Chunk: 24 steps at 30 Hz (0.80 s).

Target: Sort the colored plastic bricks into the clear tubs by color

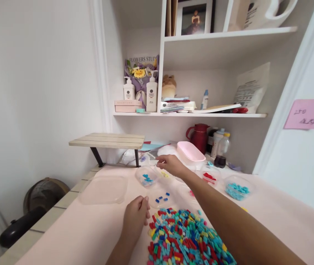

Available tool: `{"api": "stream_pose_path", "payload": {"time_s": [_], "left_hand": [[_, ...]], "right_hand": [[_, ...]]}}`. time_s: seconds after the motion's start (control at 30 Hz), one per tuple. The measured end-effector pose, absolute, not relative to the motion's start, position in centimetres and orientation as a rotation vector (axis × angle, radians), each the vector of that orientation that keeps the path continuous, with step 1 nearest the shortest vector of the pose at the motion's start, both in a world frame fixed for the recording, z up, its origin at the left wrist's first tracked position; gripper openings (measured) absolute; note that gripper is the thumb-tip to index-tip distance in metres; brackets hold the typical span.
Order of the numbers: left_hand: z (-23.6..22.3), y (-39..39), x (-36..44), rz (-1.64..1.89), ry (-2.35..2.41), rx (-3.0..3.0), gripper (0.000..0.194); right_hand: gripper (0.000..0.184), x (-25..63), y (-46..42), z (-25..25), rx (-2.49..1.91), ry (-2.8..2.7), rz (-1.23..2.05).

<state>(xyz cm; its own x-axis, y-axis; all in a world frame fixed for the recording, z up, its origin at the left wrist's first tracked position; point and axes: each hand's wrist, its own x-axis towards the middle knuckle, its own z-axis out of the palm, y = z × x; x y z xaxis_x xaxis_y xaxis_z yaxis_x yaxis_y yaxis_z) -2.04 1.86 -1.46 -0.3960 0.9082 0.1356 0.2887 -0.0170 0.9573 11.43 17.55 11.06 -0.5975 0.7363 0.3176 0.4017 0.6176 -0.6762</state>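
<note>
A heap of small coloured blocks, red, blue, teal and yellow, lies on the pale pink table in front of me. My left hand rests at the heap's left edge with fingers curled, pinched near a block. My right hand reaches far across the table, fingers pinched together above a clear bowl holding yellow pieces. Beside it stand clear bowls with blue pieces, dark blue pieces, red pieces and teal pieces.
A clear lid lies at the left. A pink container, a red jug and bottles stand at the back. A small wooden riser sits back left; shelves hang above.
</note>
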Motion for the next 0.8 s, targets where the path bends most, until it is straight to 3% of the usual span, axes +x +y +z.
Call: {"api": "stream_pose_path", "payload": {"time_s": [0.43, 0.8], "left_hand": [[0.1, 1.6, -2.1, 1.352, 1.69, 1.288, 0.038], [0.6, 1.8, -2.0, 1.309, 1.744, 1.243, 0.039]], "right_hand": [[0.027, 27.8, 6.7, 8.7, -0.889, -2.159, 0.962], [0.026, 35.7, 7.2, 6.4, -1.066, -2.068, 1.029]]}}
